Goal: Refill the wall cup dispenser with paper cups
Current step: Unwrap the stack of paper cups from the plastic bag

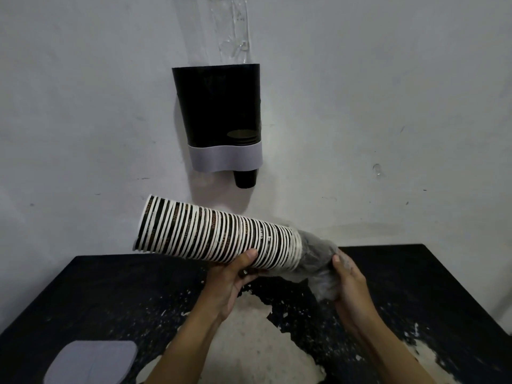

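Observation:
A long stack of black paper cups with white rims (210,234) lies nearly level in front of me, its open end to the left. My left hand (232,278) grips the stack from below near its right half. My right hand (349,284) holds the crumpled clear plastic sleeve (315,259) bunched over the stack's right end. On the wall above hangs the black cup dispenser (219,106) with a grey band at its base. One black cup (245,178) pokes out of its bottom. A clear plastic tube (231,26) rises from its top.
Below my arms is a black table (97,295) with worn, flaking paint and a pale bare patch in the middle. A grey curved lid (91,361) lies at the front left. The white wall stands right behind the table.

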